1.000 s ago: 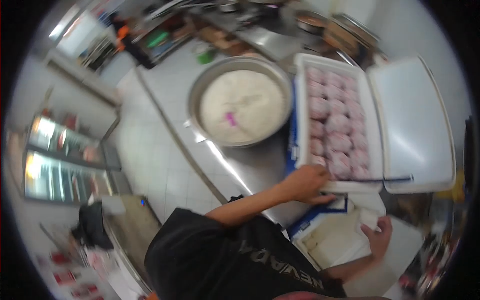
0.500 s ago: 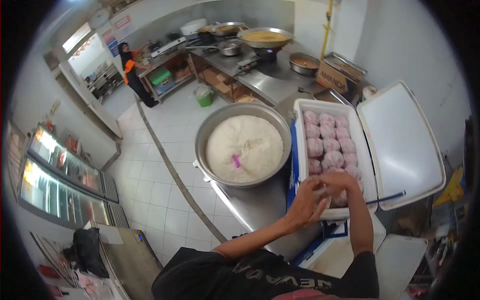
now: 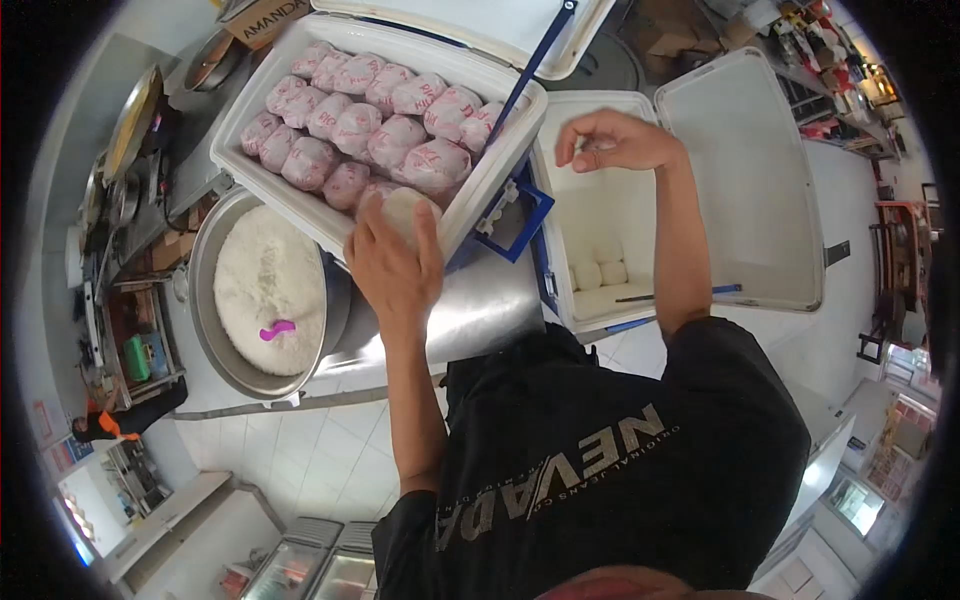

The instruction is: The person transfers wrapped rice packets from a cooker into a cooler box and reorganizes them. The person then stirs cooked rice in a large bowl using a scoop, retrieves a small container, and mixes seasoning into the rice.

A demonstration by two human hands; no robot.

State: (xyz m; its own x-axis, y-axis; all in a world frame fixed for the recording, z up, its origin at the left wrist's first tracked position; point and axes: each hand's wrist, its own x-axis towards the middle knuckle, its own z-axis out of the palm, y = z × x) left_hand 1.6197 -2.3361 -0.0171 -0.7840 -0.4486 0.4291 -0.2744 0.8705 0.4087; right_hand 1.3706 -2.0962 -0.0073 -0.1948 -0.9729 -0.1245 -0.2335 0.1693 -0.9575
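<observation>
Left hand (image 3: 395, 268) is cupping a pale ball (image 3: 408, 214) at the first cooler (image 3: 288, 200), probably steadying it; half-curled right hand (image 3: 618, 140) is hovering over the second cooler (image 3: 600, 215), grip unclear; open lids (image 3: 735, 180) are allowing reach.

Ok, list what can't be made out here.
All in the head view:
Near side of the pale round ball: hidden by the left hand.
Whether the right hand pinches anything: its curled fingers hide that.
What lies under the round bundles in pinkish, red-printed wrapping: the bundles cover it.
Far edge of the open white cooler lid beyond them: cut off by the picture's top edge.
</observation>
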